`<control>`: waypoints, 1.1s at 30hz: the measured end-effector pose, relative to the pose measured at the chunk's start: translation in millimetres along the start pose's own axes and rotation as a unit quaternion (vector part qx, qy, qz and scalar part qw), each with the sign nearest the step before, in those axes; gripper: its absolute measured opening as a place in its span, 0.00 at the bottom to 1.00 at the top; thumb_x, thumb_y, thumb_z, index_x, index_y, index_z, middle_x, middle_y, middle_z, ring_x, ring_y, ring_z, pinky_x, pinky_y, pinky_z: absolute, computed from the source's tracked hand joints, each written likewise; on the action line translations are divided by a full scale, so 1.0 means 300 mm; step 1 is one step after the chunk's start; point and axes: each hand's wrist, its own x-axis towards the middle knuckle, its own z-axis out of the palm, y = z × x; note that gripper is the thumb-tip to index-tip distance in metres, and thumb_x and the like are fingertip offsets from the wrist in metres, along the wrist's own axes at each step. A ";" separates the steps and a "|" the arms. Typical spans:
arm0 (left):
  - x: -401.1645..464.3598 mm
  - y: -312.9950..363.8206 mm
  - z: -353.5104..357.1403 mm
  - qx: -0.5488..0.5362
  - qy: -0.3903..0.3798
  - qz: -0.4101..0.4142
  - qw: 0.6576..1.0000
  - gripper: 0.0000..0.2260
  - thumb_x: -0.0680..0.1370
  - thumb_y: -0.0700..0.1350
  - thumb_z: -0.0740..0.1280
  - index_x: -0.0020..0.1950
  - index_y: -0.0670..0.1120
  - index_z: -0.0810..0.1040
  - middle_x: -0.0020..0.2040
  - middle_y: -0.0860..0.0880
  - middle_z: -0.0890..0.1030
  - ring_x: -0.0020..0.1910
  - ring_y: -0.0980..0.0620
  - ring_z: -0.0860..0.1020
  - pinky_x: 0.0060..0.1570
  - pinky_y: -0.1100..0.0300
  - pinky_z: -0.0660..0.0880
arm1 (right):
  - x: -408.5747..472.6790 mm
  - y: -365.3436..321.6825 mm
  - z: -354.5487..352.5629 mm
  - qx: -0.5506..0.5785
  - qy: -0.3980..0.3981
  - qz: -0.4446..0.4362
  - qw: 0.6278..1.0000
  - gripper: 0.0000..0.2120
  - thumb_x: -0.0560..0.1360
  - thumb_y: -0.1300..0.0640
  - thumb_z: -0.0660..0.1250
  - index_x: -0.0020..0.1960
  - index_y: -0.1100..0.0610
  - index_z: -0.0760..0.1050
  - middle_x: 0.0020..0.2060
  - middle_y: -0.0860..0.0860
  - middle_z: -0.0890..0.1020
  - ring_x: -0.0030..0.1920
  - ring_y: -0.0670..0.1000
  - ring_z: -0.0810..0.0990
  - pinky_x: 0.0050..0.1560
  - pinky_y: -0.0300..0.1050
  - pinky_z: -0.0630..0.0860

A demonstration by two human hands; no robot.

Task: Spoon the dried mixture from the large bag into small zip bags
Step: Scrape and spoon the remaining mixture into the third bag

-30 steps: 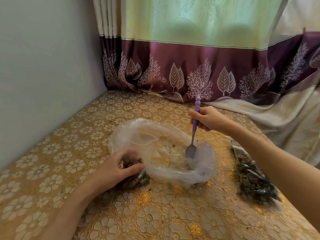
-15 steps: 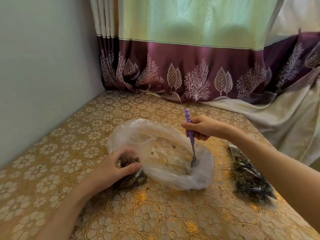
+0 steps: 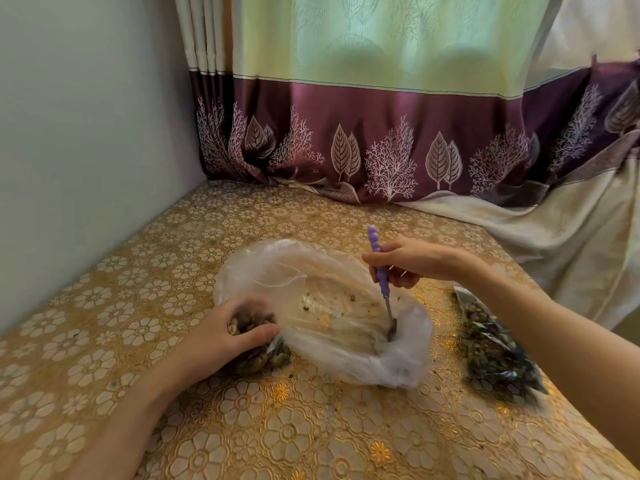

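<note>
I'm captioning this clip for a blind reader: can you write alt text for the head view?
A right hand dips a purple-handled spoon into a nearly empty large clear bag, while the left hand holds a small filled bag beside it. Another filled bag lies right on the gold floral tablecloth.

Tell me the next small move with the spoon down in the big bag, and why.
Probably scrape the spoon along the large bag's low fold and lift what it gathers toward the small zip bag the left hand holds. The right hand has its bowl buried there, and only scattered bits remain.
</note>
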 end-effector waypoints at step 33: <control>0.000 -0.009 -0.002 0.002 -0.002 0.015 1.000 0.22 0.62 0.61 0.68 0.54 0.58 0.75 0.46 0.60 0.78 0.43 0.67 0.75 0.37 0.74 0.67 | 0.026 0.008 -0.029 0.188 0.179 0.025 0.965 0.23 0.79 0.50 0.62 0.30 0.62 0.76 0.21 0.50 0.72 0.18 0.44 0.63 0.15 0.34 0.58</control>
